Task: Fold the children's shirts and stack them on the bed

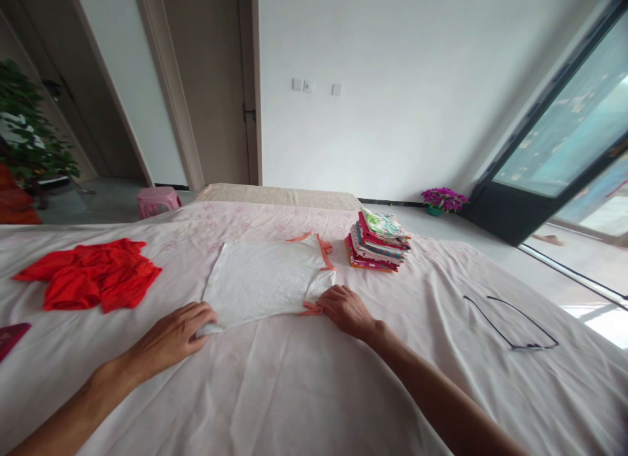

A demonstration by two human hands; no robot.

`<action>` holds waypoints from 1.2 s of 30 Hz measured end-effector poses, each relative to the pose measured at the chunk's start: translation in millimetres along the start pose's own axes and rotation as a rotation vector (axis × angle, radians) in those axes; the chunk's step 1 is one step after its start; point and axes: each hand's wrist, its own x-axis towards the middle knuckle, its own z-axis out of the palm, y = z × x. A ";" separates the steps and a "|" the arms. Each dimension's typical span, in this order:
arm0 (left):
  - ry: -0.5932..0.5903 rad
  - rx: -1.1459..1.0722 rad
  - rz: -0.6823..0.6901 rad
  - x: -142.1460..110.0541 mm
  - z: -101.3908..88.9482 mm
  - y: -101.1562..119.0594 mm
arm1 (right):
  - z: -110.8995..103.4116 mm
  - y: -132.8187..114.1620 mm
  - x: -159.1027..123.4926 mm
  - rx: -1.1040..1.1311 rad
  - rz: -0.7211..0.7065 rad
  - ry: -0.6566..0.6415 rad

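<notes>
"White top with orange trim, mid-view on my feed. Where do you have it?"

"Flat on the pale sheet, between my two hands, hem to the left, straps to the right."

"And your grip?"

"My left hand has thumb and fingers pinched on the near hem corner. My right hand has its fingers closed on the near strap end, though I can't see much of that thumb."

"So which step would you call this?"

"Spreading and squaring, I'd judge. The near edge runs fairly straight between both grips; the far straps look loose and curled."

"What does the next move call for?"

"Both corners moved level, under light tension. If I let one hand lead, soft cloth like that could skew and wrinkle."

"Anything close by?"

"Folded stack near the strap end, red garment off left, glasses well apart on the right."
</notes>
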 end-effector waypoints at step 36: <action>0.244 0.394 -0.447 92.2 24.7 -48.2 | 27.0 62.5 73.1 -0.048 0.588 0.184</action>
